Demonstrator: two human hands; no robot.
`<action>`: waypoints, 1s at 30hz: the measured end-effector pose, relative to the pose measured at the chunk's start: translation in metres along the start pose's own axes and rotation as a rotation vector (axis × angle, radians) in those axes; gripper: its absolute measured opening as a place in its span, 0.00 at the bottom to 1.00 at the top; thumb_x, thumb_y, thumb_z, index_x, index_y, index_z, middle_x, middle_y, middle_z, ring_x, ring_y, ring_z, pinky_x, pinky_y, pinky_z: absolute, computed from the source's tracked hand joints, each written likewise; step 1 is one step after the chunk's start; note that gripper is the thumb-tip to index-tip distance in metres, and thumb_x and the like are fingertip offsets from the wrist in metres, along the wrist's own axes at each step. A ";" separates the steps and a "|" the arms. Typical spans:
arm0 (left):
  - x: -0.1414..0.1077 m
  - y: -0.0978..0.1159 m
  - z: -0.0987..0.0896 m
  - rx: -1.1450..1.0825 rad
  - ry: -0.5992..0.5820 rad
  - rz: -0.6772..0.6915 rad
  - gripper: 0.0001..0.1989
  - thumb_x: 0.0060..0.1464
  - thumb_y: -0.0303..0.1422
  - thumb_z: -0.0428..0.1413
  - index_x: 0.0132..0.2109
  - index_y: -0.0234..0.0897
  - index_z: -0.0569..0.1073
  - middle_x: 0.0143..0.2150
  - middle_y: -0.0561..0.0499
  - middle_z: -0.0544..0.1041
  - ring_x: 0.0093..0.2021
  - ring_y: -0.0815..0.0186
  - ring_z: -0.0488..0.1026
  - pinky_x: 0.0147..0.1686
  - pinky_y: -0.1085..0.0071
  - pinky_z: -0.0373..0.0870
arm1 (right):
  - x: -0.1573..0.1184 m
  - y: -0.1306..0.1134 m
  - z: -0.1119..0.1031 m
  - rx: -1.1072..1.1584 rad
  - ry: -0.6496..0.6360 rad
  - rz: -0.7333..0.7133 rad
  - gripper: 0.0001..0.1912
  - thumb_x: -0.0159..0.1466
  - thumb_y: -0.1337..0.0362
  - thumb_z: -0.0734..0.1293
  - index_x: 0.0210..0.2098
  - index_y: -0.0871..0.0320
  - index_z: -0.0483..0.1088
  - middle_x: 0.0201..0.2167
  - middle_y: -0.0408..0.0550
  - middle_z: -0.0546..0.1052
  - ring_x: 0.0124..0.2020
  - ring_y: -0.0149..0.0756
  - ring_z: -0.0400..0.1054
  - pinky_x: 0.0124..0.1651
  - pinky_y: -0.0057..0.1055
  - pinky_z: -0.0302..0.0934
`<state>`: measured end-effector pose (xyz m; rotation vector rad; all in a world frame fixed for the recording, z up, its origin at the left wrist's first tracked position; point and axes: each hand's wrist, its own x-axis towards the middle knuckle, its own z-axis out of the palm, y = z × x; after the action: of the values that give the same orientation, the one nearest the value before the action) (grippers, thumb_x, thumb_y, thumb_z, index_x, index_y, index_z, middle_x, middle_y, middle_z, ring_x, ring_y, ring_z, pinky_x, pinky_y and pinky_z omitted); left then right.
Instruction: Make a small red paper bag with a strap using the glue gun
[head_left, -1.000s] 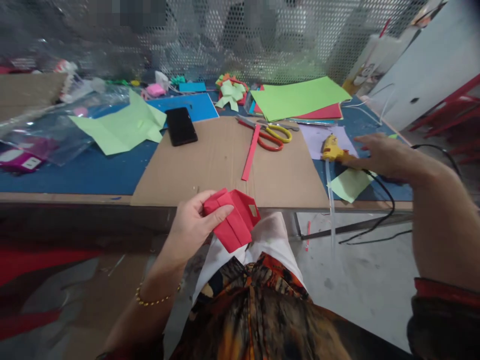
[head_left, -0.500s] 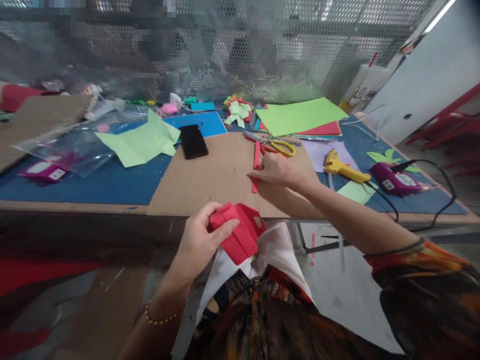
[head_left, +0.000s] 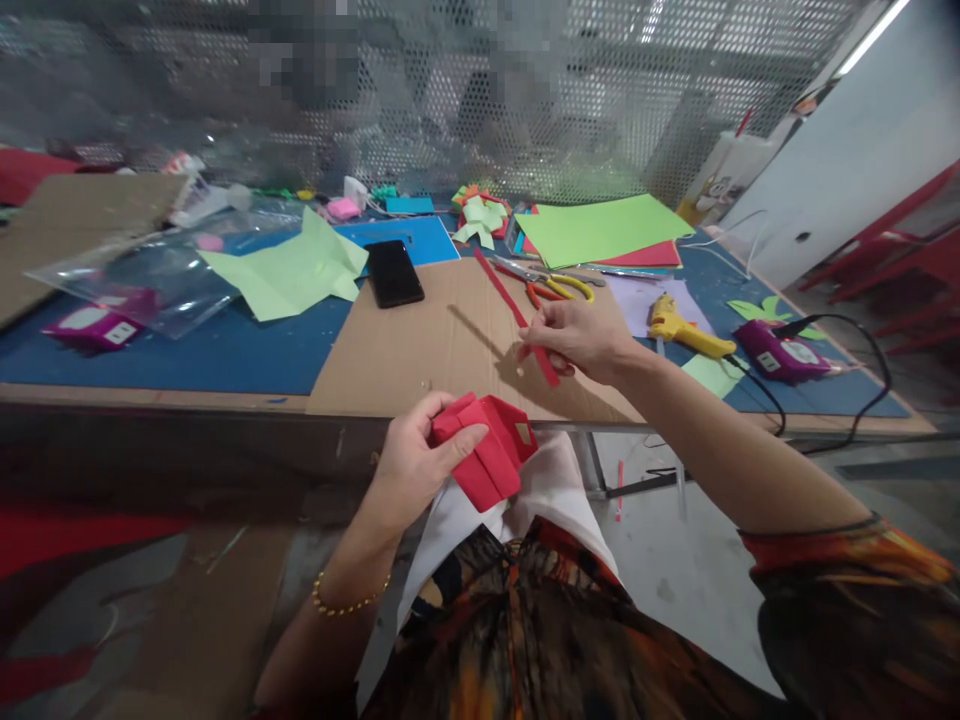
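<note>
In front of the table's edge, my left hand [head_left: 424, 455] is closed round a folded red paper piece [head_left: 484, 465], with the thumb on top of it. A pale patch shows on the paper's right side. My right hand [head_left: 570, 340] pinches a narrow red strip [head_left: 504, 290] near its lower end, above the brown cardboard [head_left: 397, 365]. The strip is tilted, its far end pointing up and left, and its shadow falls on the cardboard. Beyond my right hand lie scissors with yellow handles [head_left: 574, 287] and an orange-handled tool [head_left: 541, 292].
A black phone [head_left: 394, 273] lies on the cardboard's back left, beside pale green paper [head_left: 292, 265]. Bright green sheets [head_left: 607, 228] are at the back. To the right are a yellow glue gun [head_left: 686, 328] and a purple box with a black cable [head_left: 784, 350].
My right hand has lifted the red strip off the cardboard and tilted it. My left hand still holds the red paper. The view has shifted slightly.
</note>
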<state>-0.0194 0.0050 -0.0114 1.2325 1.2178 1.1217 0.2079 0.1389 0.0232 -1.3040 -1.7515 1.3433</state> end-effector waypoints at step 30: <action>-0.003 0.012 0.013 -0.088 -0.225 -0.217 0.20 0.47 0.41 0.75 0.44 0.36 0.85 0.41 0.48 0.87 0.39 0.60 0.83 0.42 0.66 0.81 | -0.073 0.000 0.027 0.255 -0.057 -0.301 0.23 0.57 0.42 0.83 0.34 0.54 0.81 0.28 0.41 0.76 0.27 0.28 0.69 0.29 0.27 0.69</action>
<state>-0.0066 0.0013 0.0006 1.0982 1.0903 0.8445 0.2107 0.0612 0.0230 -0.8351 -1.6699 1.3832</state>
